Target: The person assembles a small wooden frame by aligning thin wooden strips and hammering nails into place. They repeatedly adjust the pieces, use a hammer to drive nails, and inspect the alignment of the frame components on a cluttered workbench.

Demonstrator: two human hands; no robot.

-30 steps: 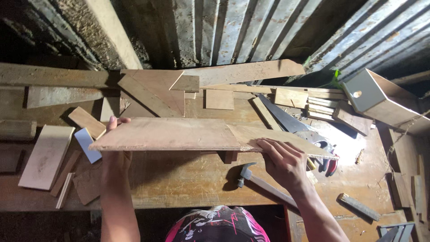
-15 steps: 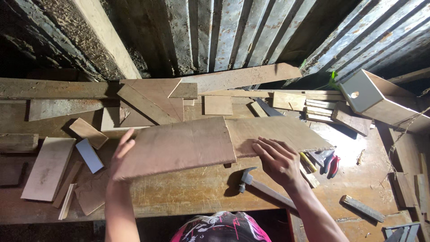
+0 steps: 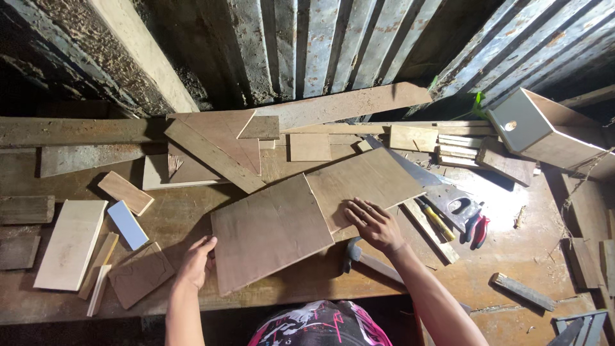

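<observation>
Plywood sheet lies flat on the wooden workbench, tilted with its right end higher, near the front edge. Left hand grips its lower left corner, fingers curled on the edge, thumb on top. A second, lighter board lies just beside it on the right, edges touching. Right hand rests flat and open on this board's lower edge, fingers spread, holding nothing. Hammer lies under the right wrist, partly hidden. Handsaw, yellow-handled screwdriver and red pliers lie right of the boards. Offcuts and a small blue block lie to the left. Open wooden box at far right.
</observation>
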